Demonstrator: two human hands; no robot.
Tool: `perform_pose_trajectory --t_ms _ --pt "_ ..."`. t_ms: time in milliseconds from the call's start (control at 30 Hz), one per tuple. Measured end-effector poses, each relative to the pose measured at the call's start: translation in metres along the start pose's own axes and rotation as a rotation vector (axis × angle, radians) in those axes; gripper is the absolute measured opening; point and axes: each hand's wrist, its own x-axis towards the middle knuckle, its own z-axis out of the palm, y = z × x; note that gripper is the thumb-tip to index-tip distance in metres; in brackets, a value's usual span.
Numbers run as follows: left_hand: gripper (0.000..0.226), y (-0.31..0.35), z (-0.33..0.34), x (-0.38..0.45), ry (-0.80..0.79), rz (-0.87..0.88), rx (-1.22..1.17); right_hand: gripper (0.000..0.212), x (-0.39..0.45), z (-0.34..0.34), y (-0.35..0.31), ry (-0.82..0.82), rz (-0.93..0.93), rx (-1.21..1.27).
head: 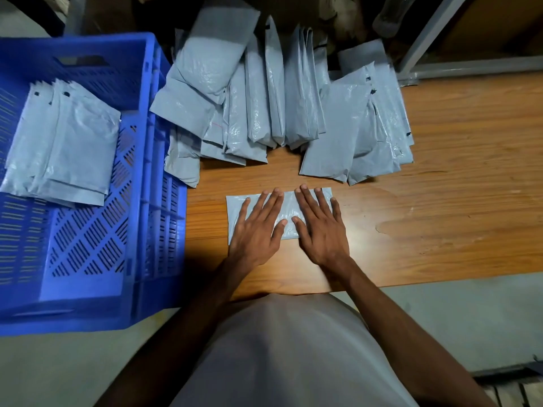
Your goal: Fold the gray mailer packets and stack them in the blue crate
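A folded gray mailer packet (286, 208) lies flat on the wooden table (440, 201) in front of me. My left hand (258, 227) presses its left half with straight, spread fingers. My right hand (320, 227) presses the right half the same way, thumbs nearly meeting in the middle. The blue crate (147, 201) stands at the left, partly over the table edge, with several folded gray packets (61, 142) stacked in its far left part. A large heap of unfolded gray mailers (264, 98) lies at the back of the table, and a smaller pile (358, 136) to its right.
Bare wood stretches to the right of my hands. A metal frame leg (432, 33) and dark clutter stand behind the heaps at the back. The table's front edge runs just below my wrists, with grey floor beyond.
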Motion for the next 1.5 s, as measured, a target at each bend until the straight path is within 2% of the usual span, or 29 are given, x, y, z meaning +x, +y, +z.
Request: perform_pose_trajectory --t_ms 167,300,500,1100,1200,1300,1400,1500 --pt "0.062 0.000 0.000 0.000 0.004 -0.013 -0.012 0.060 -0.001 -0.002 0.000 -0.021 -0.006 0.044" --pt "0.066 0.011 -0.010 0.009 -0.030 -0.032 -0.004 0.057 -0.003 -0.013 0.008 -0.007 -0.004 0.201" --pt "0.066 0.025 0.000 0.020 -0.040 0.022 0.025 0.058 -0.011 -0.010 0.026 0.022 -0.009 0.003" --pt "0.065 0.025 0.003 0.022 -0.046 0.028 0.008 0.058 -0.008 -0.015 0.026 -0.009 -0.006 0.048" --pt "0.065 0.021 0.000 0.023 -0.050 0.045 -0.108 0.057 -0.008 -0.015 0.026 -0.011 -0.002 0.041" --pt "0.059 0.018 -0.009 0.015 0.040 0.032 -0.279 0.056 -0.010 -0.014 0.016 0.003 0.027 0.047" --pt "0.058 0.005 -0.013 -0.004 0.115 -0.052 -0.219 0.057 -0.007 -0.010 -0.005 0.014 -0.020 0.071" --pt "0.061 -0.014 -0.007 -0.019 0.074 -0.100 -0.100 0.057 -0.001 -0.002 -0.021 0.002 -0.093 0.096"
